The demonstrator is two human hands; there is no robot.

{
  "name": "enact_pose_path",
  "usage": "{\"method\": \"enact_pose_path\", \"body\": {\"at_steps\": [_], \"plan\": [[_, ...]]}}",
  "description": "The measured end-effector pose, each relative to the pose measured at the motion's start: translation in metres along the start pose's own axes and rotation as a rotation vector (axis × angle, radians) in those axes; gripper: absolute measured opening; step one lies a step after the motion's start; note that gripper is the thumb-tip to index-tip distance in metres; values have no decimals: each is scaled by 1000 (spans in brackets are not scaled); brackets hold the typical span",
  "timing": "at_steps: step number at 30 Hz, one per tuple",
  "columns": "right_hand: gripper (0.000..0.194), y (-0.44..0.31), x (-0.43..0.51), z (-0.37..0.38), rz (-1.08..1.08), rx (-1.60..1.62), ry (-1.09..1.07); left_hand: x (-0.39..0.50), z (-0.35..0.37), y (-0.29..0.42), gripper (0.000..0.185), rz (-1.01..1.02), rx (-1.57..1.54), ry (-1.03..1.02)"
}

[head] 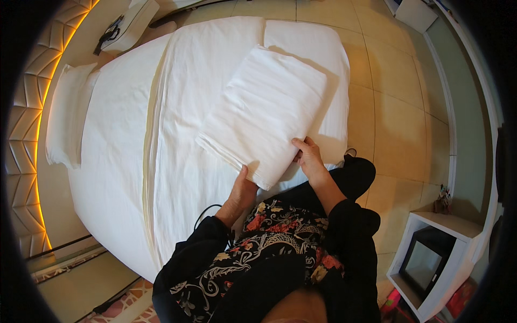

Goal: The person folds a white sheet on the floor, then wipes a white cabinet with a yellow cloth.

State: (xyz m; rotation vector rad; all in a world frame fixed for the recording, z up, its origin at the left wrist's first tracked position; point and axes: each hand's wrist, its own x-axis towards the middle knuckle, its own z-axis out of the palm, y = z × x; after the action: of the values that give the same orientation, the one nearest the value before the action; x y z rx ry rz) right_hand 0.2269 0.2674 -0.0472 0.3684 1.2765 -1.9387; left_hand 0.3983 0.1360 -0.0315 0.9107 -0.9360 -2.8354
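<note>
A folded white sheet, rectangular and several layers thick, lies slanted above the foot half of a bed. My left hand grips its near edge, thumb on top and fingers hidden underneath. With my right hand I pinch its right edge between thumb and fingers. The near corner hangs between my hands, close to my body. Beneath the folded sheet, a smooth white cover spreads over the bed, with a layered, yellowish-edged fold running across it.
A white pillow sits at the headboard end, beside a padded wall with a lit strip. A bedside cabinet holds dark items. On the right are floor tiles and a white cabinet containing a black appliance.
</note>
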Motion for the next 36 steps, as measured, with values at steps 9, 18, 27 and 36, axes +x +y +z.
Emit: {"method": "enact_pose_path", "body": {"at_steps": [9,18,27,36], "plan": [[41,-12,2,-2,32,79,-132,30,4,26,50,139,100,315],[57,-32,25,-4,28,506,-70,-44,40,112,55,269,344,260],[36,-92,25,-1,-267,616,-105,15,92,192,49,442,714,268],[34,-211,-53,-9,-590,547,127,45,198,237,55,442,539,-173]]}}
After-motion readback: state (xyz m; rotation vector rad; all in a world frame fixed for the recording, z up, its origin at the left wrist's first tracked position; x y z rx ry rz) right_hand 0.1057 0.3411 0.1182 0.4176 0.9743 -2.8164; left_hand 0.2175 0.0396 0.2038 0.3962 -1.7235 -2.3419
